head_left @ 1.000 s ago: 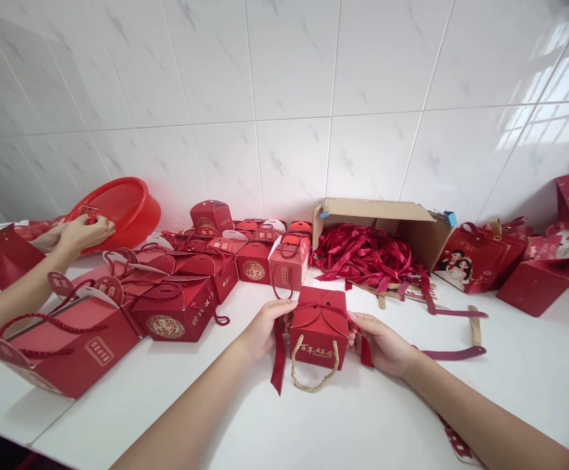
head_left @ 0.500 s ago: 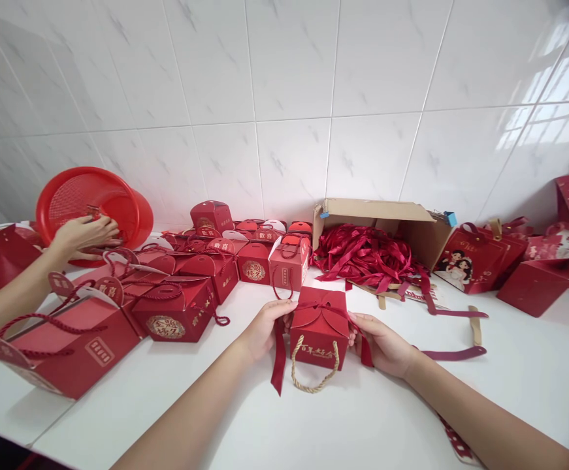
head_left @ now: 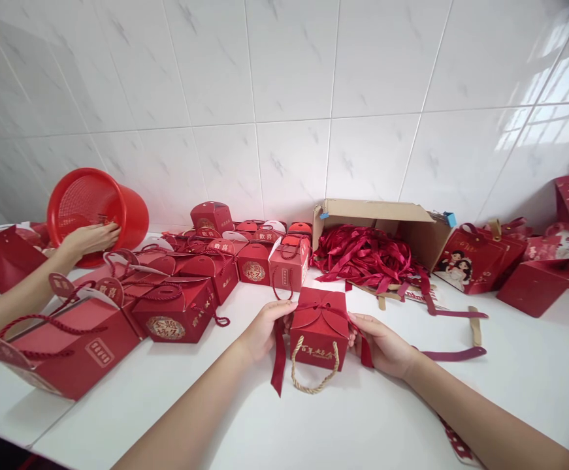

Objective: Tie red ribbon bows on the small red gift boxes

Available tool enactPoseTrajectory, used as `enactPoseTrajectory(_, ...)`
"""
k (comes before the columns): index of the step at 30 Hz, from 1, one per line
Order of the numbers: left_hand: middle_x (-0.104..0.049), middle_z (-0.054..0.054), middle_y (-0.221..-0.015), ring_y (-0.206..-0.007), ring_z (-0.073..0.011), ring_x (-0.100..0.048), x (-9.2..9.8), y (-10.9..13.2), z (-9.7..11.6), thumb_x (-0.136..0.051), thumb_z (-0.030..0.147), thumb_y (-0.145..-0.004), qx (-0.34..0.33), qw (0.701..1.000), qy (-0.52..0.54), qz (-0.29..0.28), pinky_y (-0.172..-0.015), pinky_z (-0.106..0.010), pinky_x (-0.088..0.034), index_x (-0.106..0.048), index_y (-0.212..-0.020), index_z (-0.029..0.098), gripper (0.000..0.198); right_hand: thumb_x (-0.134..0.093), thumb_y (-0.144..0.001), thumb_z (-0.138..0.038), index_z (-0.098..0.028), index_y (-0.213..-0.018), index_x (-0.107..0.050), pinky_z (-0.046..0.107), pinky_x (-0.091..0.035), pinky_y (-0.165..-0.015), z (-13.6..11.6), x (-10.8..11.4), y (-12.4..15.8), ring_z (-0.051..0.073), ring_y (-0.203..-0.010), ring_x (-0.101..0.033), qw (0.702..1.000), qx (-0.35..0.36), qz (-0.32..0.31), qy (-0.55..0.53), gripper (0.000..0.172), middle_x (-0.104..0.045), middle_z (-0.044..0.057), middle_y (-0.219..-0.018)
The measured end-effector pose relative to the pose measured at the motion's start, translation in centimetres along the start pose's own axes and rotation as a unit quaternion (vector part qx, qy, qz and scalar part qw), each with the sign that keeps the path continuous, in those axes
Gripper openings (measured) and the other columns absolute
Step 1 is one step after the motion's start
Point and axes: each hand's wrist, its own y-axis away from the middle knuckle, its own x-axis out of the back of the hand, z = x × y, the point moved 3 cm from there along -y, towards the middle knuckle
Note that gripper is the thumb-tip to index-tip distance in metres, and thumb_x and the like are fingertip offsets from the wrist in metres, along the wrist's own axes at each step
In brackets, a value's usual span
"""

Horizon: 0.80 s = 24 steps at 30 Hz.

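Note:
A small red gift box (head_left: 319,329) with a gold rope handle stands on the white counter (head_left: 343,418) in front of me. A dark red ribbon (head_left: 279,356) crosses its top and hangs down both sides. My left hand (head_left: 263,328) pinches the ribbon at the box's left side. My right hand (head_left: 381,343) is closed on the ribbon at the right side. Both hands touch the box.
Several red gift boxes (head_left: 176,310) crowd the left and back. An open cardboard carton (head_left: 387,222) spills red ribbons (head_left: 367,256). More red bags (head_left: 480,258) sit at the right. Another person's hand (head_left: 88,238) tilts a red plastic basket (head_left: 95,205) at far left.
My hands and the box have stayed nearly still. The other person at the left has tipped the red basket up onto its side.

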Motion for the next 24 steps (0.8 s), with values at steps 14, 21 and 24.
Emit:
enactPoseTrajectory(14,-0.065,-0.003,-0.092,-0.073,-0.0128,-0.063,-0.04,-0.03,0.02,-0.057,0.033,-0.091,-0.019,0.999,-0.046,-0.021,-0.064,-0.029,-0.054,-0.061,-0.101,0.013,0.023,-0.076,-0.074,-0.042,-0.015,-0.058,-0.065,0.024,-0.04,-0.063,0.01,0.11,-0.05,0.01,-0.057,-0.053,1.0,0.002,0.002,0.006,0.033,-0.062,0.001,-0.057)
enactPoseTrajectory(21,-0.064,-0.003,-0.091,-0.072,-0.0122,-0.062,0.25,-0.35,-0.14,-0.057,0.033,-0.091,-0.026,0.998,-0.058,-0.02,-0.063,-0.028,-0.054,-0.061,-0.102,0.013,0.023,-0.076,-0.074,-0.042,-0.015,-0.057,-0.065,0.025,-0.039,-0.063,-0.1,-0.12,0.03,0.01,-0.057,-0.053,1.0,0.001,0.004,0.012,0.034,-0.062,0.001,-0.056)
enactPoseTrajectory(24,-0.064,-0.004,-0.093,-0.074,-0.0128,-0.062,0.32,-0.4,-0.2,-0.057,0.033,-0.091,-0.025,0.998,-0.062,-0.019,-0.064,-0.029,-0.054,-0.061,-0.103,0.013,0.024,-0.076,-0.074,-0.043,-0.015,-0.057,-0.065,0.025,-0.04,-0.063,-0.1,-0.16,0.08,0.01,-0.057,-0.053,1.0,0.001,0.005,0.012,0.034,-0.062,0.001,-0.056)
